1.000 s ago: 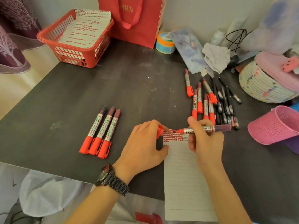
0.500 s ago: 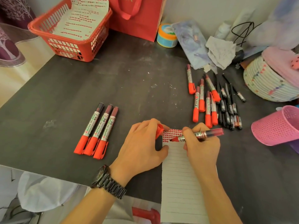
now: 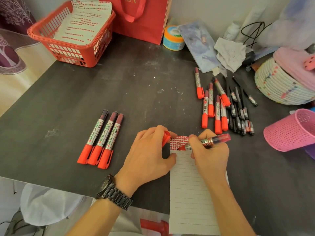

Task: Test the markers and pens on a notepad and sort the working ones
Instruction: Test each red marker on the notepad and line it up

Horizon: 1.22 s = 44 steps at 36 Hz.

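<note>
A person's right hand (image 3: 210,155) is pinching an uncapped red marker (image 3: 208,141) low on its barrel, fingers curled round it. It is pressing the tip onto the top of a lined notepad (image 3: 190,193), at the lower edge of a block of red test dabs (image 3: 179,141). The barrel is lying nearly flat with its tail pointing right, which is probably putting the broad side of the nib on the paper. The left hand (image 3: 150,154) is doing two jobs. Its curled fingers are gripping the marker's red cap (image 3: 166,137), handy for re-capping, while the thumb is bearing on the notepad's left edge, apparently to stop the sheet sliding on the dark table (image 3: 136,82). Three capped markers (image 3: 102,138) are lying side by side and touching, well to the left of the notepad; the neat row suggests these are the ones judged to work. A looser cluster of red markers (image 3: 213,106) and thin black pens (image 3: 238,113) is waiting just beyond the right hand, within easy reach and seemingly untested. A red basket (image 3: 71,53) holding sheets covered in red marks is sitting at the far left corner, and a pink mesh cup (image 3: 289,132) is lying tipped on its side at the right edge. Whether this stroke is leaving ink cannot be told, since the tip is sitting against existing marks.
</note>
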Each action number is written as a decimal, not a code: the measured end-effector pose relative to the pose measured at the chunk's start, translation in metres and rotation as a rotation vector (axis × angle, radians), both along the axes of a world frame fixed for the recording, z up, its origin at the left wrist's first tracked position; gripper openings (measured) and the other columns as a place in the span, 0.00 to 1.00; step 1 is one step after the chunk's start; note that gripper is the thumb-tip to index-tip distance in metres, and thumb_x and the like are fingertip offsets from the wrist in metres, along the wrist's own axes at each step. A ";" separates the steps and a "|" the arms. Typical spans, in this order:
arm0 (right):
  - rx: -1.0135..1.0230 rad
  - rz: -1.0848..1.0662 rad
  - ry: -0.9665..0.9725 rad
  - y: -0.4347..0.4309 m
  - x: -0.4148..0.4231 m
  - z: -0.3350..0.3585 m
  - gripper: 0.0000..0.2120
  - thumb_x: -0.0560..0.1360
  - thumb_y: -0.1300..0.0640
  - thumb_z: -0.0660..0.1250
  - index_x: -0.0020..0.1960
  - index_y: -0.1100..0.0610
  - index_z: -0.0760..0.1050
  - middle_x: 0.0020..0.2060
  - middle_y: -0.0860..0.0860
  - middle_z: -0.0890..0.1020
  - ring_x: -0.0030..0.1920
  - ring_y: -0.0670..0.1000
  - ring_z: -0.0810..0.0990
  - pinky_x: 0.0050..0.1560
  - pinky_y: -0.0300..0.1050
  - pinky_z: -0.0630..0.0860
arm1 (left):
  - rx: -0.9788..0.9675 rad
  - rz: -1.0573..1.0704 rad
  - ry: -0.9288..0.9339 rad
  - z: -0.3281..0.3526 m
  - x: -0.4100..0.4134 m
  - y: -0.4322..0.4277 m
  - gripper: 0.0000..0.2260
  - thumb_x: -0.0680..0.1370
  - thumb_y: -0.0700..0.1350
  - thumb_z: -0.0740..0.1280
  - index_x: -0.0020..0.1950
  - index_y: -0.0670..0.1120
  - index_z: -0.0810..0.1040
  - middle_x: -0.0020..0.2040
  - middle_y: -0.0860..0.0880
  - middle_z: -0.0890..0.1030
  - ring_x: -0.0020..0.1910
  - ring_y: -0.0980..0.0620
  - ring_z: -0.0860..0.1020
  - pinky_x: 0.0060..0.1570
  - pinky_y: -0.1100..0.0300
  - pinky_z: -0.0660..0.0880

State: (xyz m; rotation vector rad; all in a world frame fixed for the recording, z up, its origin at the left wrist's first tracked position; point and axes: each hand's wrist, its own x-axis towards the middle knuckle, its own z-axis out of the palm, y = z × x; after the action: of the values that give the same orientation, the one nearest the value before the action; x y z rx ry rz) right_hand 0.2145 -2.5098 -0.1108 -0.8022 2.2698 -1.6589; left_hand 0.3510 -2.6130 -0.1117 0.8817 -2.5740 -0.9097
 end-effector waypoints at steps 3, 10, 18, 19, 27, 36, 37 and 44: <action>0.001 -0.006 0.009 0.000 0.000 0.000 0.16 0.74 0.64 0.71 0.30 0.58 0.71 0.21 0.52 0.76 0.23 0.42 0.73 0.27 0.32 0.71 | 0.008 0.001 0.001 0.000 0.000 0.000 0.19 0.71 0.61 0.71 0.56 0.63 0.66 0.63 0.65 0.74 0.64 0.62 0.70 0.65 0.65 0.55; 0.003 0.006 0.022 -0.001 0.000 0.001 0.16 0.75 0.64 0.71 0.31 0.59 0.71 0.21 0.52 0.76 0.23 0.41 0.74 0.27 0.30 0.71 | 0.018 -0.001 0.009 -0.001 0.000 0.000 0.18 0.71 0.61 0.70 0.53 0.65 0.63 0.62 0.66 0.74 0.64 0.63 0.70 0.65 0.64 0.55; 0.001 0.001 0.018 -0.001 0.000 0.001 0.15 0.75 0.65 0.70 0.31 0.61 0.71 0.22 0.53 0.76 0.23 0.41 0.74 0.27 0.30 0.70 | 0.027 -0.010 0.002 -0.001 0.000 -0.001 0.19 0.72 0.61 0.71 0.54 0.65 0.63 0.63 0.65 0.74 0.66 0.61 0.70 0.66 0.64 0.55; 0.000 0.002 0.018 -0.001 0.000 0.001 0.15 0.74 0.65 0.70 0.31 0.60 0.72 0.22 0.52 0.76 0.23 0.41 0.74 0.27 0.30 0.70 | 0.026 -0.009 0.000 -0.001 0.000 -0.001 0.19 0.72 0.61 0.71 0.54 0.65 0.63 0.63 0.65 0.74 0.66 0.61 0.70 0.67 0.64 0.55; -0.017 -0.004 0.009 -0.001 0.000 0.001 0.16 0.74 0.65 0.70 0.30 0.58 0.71 0.21 0.53 0.76 0.22 0.42 0.72 0.26 0.31 0.70 | 0.015 -0.014 0.019 -0.002 0.001 0.000 0.20 0.72 0.61 0.72 0.57 0.66 0.65 0.62 0.65 0.73 0.59 0.69 0.64 0.64 0.68 0.53; -0.011 0.009 0.012 0.000 0.000 0.000 0.15 0.74 0.65 0.71 0.30 0.57 0.73 0.22 0.52 0.77 0.23 0.42 0.74 0.27 0.31 0.72 | -0.023 -0.016 0.029 -0.004 0.001 -0.001 0.20 0.71 0.61 0.72 0.55 0.65 0.64 0.62 0.64 0.72 0.62 0.67 0.65 0.59 0.73 0.54; -0.012 0.009 0.016 0.000 0.000 -0.001 0.15 0.74 0.65 0.71 0.30 0.57 0.73 0.22 0.51 0.77 0.23 0.42 0.74 0.27 0.31 0.72 | -0.022 -0.017 0.029 -0.003 0.002 -0.001 0.20 0.71 0.61 0.72 0.54 0.65 0.63 0.62 0.64 0.72 0.61 0.67 0.65 0.58 0.73 0.54; -0.178 -0.075 -0.247 0.004 -0.006 0.008 0.17 0.73 0.61 0.70 0.29 0.55 0.68 0.18 0.52 0.71 0.20 0.47 0.66 0.22 0.39 0.65 | 0.020 -0.017 0.008 -0.003 0.002 0.000 0.20 0.72 0.61 0.72 0.57 0.66 0.65 0.58 0.70 0.65 0.60 0.70 0.61 0.63 0.70 0.54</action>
State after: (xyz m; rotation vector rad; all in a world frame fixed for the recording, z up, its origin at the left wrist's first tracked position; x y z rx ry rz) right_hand 0.2082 -2.5057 -0.1032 -0.5173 2.0291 -1.8983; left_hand 0.3527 -2.6128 -0.1151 0.8610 -2.5735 -0.9435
